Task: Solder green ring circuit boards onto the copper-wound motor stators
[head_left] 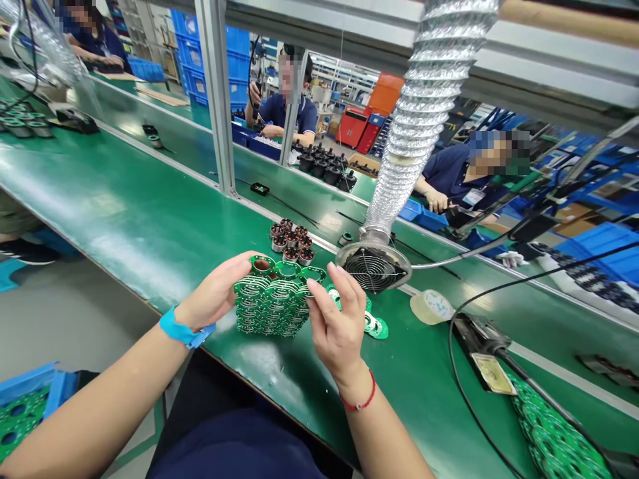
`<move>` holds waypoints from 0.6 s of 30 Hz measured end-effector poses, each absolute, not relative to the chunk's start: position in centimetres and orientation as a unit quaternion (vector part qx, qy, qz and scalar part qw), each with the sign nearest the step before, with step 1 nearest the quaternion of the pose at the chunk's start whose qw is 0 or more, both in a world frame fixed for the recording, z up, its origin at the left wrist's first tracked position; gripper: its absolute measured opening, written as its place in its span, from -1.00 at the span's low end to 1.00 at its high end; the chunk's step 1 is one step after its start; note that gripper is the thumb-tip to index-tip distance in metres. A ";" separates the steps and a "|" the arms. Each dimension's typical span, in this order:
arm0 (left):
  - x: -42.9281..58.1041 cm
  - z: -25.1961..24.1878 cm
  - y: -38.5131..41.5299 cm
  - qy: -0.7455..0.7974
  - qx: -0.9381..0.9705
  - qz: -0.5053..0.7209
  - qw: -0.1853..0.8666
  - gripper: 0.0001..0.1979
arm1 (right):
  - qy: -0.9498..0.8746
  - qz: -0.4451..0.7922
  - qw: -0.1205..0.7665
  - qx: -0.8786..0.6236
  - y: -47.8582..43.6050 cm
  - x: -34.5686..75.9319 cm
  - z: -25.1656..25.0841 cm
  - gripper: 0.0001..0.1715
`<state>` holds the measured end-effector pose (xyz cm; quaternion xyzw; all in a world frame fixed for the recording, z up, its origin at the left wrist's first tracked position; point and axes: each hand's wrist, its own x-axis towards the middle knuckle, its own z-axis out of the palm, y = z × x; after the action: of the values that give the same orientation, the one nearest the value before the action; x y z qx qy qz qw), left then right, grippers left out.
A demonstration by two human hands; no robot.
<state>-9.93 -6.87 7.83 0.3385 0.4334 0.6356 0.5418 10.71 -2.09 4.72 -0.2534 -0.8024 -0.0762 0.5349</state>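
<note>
A thick stack of green ring-shaped circuit boards [272, 307], joined in panels, is between my hands above the bench's near edge. My left hand [219, 286], with a blue wrist strap, presses against the stack's left side. On the opposite side, the fingertips of my right hand [339, 316] grip the upper right corner. Just beyond the stack stands a small cluster of copper-wound motor stators [292, 241]. Some loose round boards [377, 326] lie to the right, partly hidden behind my right hand.
A foil exhaust duct [399, 140] hangs down to a round fan grille [372, 267]. Farther right are a translucent cup [432, 307], a soldering iron stand [482, 346] and more board panels [554, 426]. A blue bin [62, 389] of boards sits lower left. Several co-workers sit across the bench.
</note>
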 end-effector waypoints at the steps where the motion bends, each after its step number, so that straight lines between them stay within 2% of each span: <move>1: -9.9 7.8 -6.7 0.437 0.329 0.636 0.544 -0.58 | -0.804 -0.077 0.535 -0.249 -1.9 10.7 4.8 -0.36; 6: -10.0 7.7 -5.8 0.458 0.296 0.659 0.518 -0.59 | -0.811 -0.088 0.530 -0.231 -1.6 10.9 4.9 -0.41; 10: -10.1 7.1 -5.5 0.418 0.357 0.654 0.520 -0.55 | -0.809 -0.064 0.542 -0.217 -2.4 10.9 5.2 -0.48; 12: -9.9 6.6 -5.3 0.439 0.400 0.646 0.480 -0.65 | -0.804 0.011 0.558 -0.205 -3.1 10.6 5.2 -0.50; 14: -9.8 6.1 -4.8 0.467 0.402 0.658 0.434 -0.77 | -0.785 0.147 0.566 -0.204 -3.6 10.2 4.9 -0.54; 16: -10.6 5.7 -4.2 0.476 0.359 0.699 0.394 -0.79 | -0.762 0.287 0.543 -0.206 -4.0 10.2 4.4 -0.66; 18: -13.3 5.3 -4.3 0.486 0.290 0.753 0.338 -0.77 | -0.759 0.360 0.502 -0.205 -4.0 10.7 3.8 -0.75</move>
<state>-13.33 -4.30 5.30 0.2897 0.4856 0.7525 0.3376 10.70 -4.02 3.81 -0.2051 -0.7589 0.3603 0.5021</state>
